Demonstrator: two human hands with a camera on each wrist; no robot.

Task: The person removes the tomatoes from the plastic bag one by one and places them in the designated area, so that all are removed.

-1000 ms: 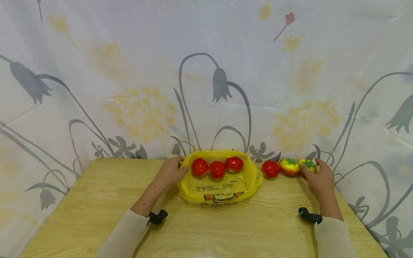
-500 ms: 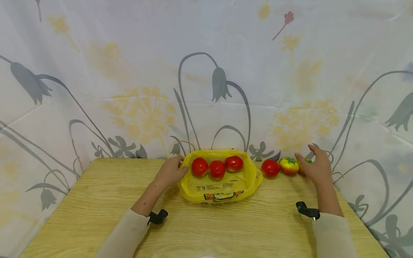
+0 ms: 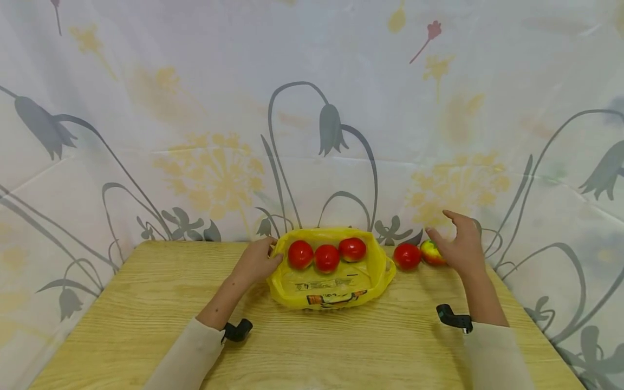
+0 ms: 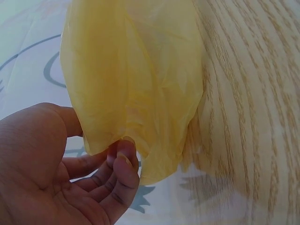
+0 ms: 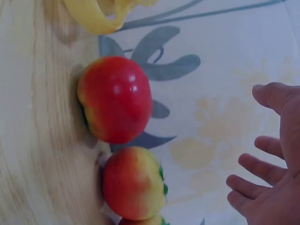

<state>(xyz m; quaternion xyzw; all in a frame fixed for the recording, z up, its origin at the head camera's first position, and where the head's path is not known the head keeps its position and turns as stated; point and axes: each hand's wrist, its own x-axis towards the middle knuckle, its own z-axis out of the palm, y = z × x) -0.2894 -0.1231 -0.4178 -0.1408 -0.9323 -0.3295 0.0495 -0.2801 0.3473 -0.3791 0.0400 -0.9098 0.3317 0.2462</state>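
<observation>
Clearly, the yellow bag [image 3: 288, 297] was spread wide at the back of the table [image 3: 312, 346], with three red fruits [image 3: 326, 258] held inside. Its left end was gripped in the curled fingers of the left hand [image 3: 255, 260]. Beyond its right end were lined up a lone red fruit [image 3: 407, 256], a red-and-yellow fruit [image 5: 136, 183] and another, partly seen [image 5: 140, 221]. Over these, the right hand [image 3: 463, 244] was held with fingers apart, clear of the fruit. The table was backed by a flowered cloth [image 3: 312, 49].
</observation>
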